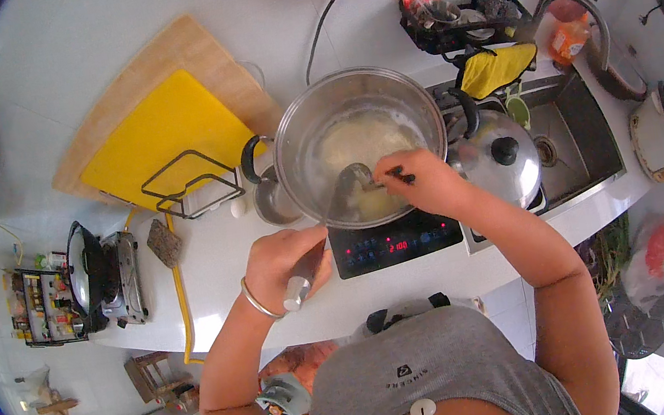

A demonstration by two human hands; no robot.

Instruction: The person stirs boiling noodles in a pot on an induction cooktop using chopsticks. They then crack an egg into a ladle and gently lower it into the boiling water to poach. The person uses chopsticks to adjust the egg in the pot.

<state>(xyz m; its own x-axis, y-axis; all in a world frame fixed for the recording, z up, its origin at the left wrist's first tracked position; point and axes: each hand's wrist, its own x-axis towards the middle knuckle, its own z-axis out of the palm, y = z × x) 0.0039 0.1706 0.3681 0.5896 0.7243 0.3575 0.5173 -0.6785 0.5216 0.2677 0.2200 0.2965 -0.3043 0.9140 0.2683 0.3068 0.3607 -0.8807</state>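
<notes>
A large steel pot (294,117) stands on a black induction cooker (398,249) with a lit red display. Pale, cloudy liquid (361,140) lies in it, with yellowish food under or at its surface. My left hand (292,264), with a bangle at the wrist, grips the handle of a metal ladle (353,182) whose bowl is inside the pot. Over the pot's near right part, my right hand (424,182) pinches a small dark-handled utensil (397,176) close to the ladle's bowl; its exact kind is unclear.
At the right, a domed steel lid (499,152) sits beside the sink (574,141). Left of the pot are a small metal pan (273,200), an egg (238,208), a wire rack (192,186) and a yellow cutting board (162,129). A gas stove (125,278) stands farther left.
</notes>
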